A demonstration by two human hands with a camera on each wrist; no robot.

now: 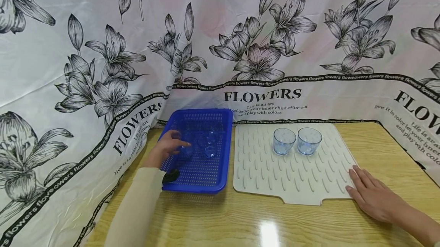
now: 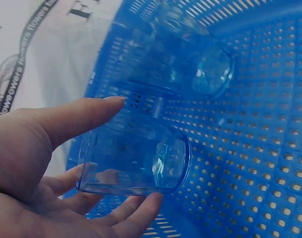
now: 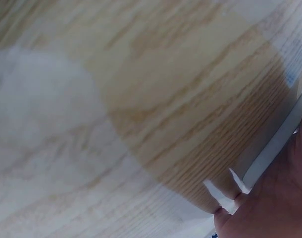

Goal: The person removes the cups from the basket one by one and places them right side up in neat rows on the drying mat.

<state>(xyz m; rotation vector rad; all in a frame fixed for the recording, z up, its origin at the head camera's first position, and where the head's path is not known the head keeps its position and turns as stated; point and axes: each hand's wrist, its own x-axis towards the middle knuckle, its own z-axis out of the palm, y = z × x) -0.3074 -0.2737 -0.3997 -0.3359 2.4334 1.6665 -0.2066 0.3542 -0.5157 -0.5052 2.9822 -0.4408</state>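
Note:
My left hand (image 1: pixel 166 148) is inside the blue plastic basket (image 1: pixel 224 163). In the left wrist view, its thumb and fingers lie on opposite sides of a clear bluish drinking glass (image 2: pixel 136 153), which is tipped on its side. More clear glassware (image 2: pixel 205 69) lies beside it in the basket; overlap hides how many pieces. My right hand (image 1: pixel 376 197) rests with extended fingers at the right edge of the white draining mat (image 1: pixel 261 174). Two similar glasses, a left one (image 1: pixel 283 142) and a right one (image 1: pixel 309 142), stand side by side on the mat.
The basket and mat sit next to each other on a wood-grain table (image 1: pixel 240 220). A white flower-printed cloth (image 1: pixel 192 63) hangs behind the table and along its left and right sides. A dark object (image 1: pixel 170 176) shows by the left wrist at the basket's rim.

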